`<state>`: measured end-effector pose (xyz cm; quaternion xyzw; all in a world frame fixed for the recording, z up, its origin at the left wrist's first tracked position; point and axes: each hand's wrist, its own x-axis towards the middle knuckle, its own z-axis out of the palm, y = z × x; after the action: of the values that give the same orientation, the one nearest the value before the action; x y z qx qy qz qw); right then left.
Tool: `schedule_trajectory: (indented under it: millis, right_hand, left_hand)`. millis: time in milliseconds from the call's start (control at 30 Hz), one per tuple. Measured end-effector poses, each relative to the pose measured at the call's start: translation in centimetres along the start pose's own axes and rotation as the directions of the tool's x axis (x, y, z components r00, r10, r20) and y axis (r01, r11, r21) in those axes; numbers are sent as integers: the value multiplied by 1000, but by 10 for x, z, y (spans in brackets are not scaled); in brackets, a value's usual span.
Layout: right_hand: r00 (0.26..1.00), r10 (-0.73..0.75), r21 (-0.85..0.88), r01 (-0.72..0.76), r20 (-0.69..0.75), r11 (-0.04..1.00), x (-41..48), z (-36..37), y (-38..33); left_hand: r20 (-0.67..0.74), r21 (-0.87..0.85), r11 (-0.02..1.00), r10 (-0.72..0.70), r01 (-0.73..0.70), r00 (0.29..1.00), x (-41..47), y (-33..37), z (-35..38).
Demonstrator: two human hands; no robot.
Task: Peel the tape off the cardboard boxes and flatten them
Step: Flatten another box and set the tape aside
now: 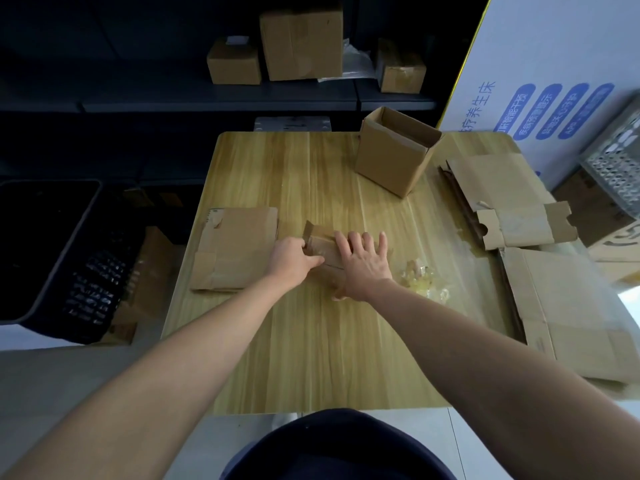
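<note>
A small cardboard box (320, 247) lies pressed low on the wooden table (311, 174), one flap sticking up at its far left corner. My left hand (292, 259) grips its left edge, thumb and fingers closed on the cardboard. Flat on top of the box lies my right hand (363, 261), fingers spread, pushing down. Just right of that hand sits a crumpled wad of clear peeled tape (424, 280). A flattened box (235, 247) lies to the left. An upright open box (394, 152) stands at the table's far side.
Flattened cardboard sheets (568, 306) and a die-cut piece (523, 226) are stacked along the table's right edge. Dark bins (45, 244) stand on the floor to the left. Shelves behind hold several closed boxes (301, 41). A white printed panel (554, 64) leans at the right.
</note>
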<state>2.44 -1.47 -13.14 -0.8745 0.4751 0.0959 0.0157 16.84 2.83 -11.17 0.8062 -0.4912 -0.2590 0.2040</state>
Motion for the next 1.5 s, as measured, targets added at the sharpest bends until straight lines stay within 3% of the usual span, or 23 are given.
schedule_trajectory:
  millis: [333,400,567,700,767,800,967,1100,1167,1233,1333,1400,1500]
  right_hand:
    - [982,10,75,4,-187,997,13,-21,4]
    - [979,16,93,3,-205,996,18,-31,12]
    - [961,36,126,-1,-275,992,23,-59,45]
    - [952,75,150,-31,-297,988,19,-74,73]
    - [944,169,248,-98,-283,964,9,-76,98]
    - [935,226,296,-141,-275,945,2,-76,112]
    - [868,409,417,-274,-280,867,-25,-75,165]
    - [760,593,547,-387,-266,742,-51,-69,202]
    - [712,654,561,-442,-255,700,-65,-66,220]
    - [710,655,545,-453,-257,705,-74,-63,229]
    - [720,642,561,-427,-264,709,-79,-60,232]
    - [725,634,569,-412,-269,712,-84,-56,235]
    - [735,625,575,-400,-265,714,-92,-47,244]
  left_hand:
    - [-183,-253,967,-17,-30,983,16,17,-17]
    - [-185,-373,928,-43,-29,982,20,23,-21]
    - [-67,-799,597,-205,70,977,27,43,-28]
    - [29,-931,339,-293,132,956,34,72,-23]
    - [56,-968,203,-396,147,916,43,74,-26]
    - [53,-972,184,-431,145,901,49,71,-26]
    - [63,-945,271,-397,183,915,55,89,0]
    - [8,-952,253,-540,171,841,59,106,22]
    - [-51,-922,351,-526,162,849,60,108,40]
    - [-114,-824,553,-383,128,917,52,117,69]
    - [-144,-525,847,4,-80,990,32,134,118]
    - [-68,-305,923,226,-236,972,19,137,150]
    - [117,-130,945,317,-301,941,0,132,190]
